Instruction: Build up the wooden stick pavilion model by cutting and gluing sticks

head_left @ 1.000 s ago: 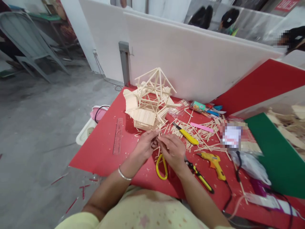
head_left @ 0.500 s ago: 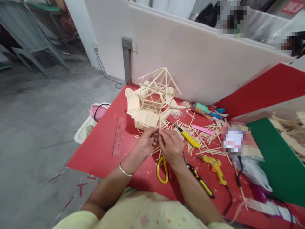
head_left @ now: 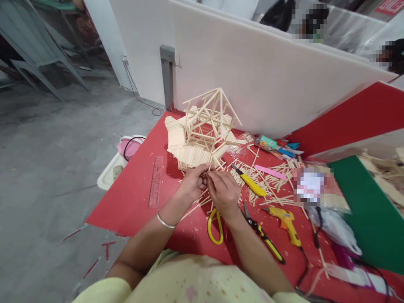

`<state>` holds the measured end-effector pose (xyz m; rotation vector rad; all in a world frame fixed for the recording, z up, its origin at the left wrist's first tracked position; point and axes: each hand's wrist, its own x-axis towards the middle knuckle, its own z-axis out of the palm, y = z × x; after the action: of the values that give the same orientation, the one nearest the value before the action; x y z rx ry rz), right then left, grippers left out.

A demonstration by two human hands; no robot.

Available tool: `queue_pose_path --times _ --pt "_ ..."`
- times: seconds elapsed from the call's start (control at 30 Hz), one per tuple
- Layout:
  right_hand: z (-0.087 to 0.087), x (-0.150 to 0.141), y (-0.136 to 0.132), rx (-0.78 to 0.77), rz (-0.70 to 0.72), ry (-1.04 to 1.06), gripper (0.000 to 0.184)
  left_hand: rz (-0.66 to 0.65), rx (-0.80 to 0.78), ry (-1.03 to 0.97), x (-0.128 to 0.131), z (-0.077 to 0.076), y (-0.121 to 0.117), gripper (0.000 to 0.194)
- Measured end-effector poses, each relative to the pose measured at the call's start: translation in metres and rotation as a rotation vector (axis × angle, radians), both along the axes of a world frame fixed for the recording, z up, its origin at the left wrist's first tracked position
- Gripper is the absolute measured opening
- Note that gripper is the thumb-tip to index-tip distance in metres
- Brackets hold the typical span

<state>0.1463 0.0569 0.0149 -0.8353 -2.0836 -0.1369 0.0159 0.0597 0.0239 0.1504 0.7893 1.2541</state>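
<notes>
My left hand (head_left: pixel 193 183) and my right hand (head_left: pixel 224 191) meet at the front of a wooden stick model (head_left: pixel 192 155). Fingers of both are pinched closed on a thin wooden stick (head_left: pixel 209 167), mostly hidden by the fingertips. The model has an open, pointed roof frame above a base of tightly laid sticks. Below my right hand lies a yellow scissor-like handle (head_left: pixel 215 227). To its right are a yellow utility knife (head_left: pixel 250 181) and black-and-yellow cutters (head_left: pixel 264 235). Loose sticks (head_left: pixel 268 181) are scattered beside my right hand.
On the red tabletop (head_left: pixel 126 206) lie a clear ruler (head_left: pixel 155 181), a yellow glue gun (head_left: pixel 285 221) with its cord, a pink strip (head_left: pixel 269 171) and a plastic bag (head_left: pixel 334 229). A white panel (head_left: pixel 252 80) stands behind. A green board (head_left: pixel 369 210) is at right.
Both hands have shifted slightly left, still close together with fingers pinched. The model and the tools on the table stay where they were.
</notes>
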Motion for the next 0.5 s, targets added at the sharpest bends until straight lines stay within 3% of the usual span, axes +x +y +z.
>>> queue_pose_path --times 0.23,0.37,0.5 --pt "0.002 0.001 -0.004 0.031 -0.007 -0.002 0.034 -0.036 0.04 0.013 0.001 -0.001 -0.007 0.025" --pt "0.003 0.011 -0.022 0.04 0.016 0.055 0.038 -0.108 0.113 0.037 0.005 -0.004 -0.025 0.029" --pt "0.0 0.024 -0.043 -0.055 -0.002 0.109 0.037 -0.168 0.181 0.071 0.013 -0.007 -0.04 0.028"
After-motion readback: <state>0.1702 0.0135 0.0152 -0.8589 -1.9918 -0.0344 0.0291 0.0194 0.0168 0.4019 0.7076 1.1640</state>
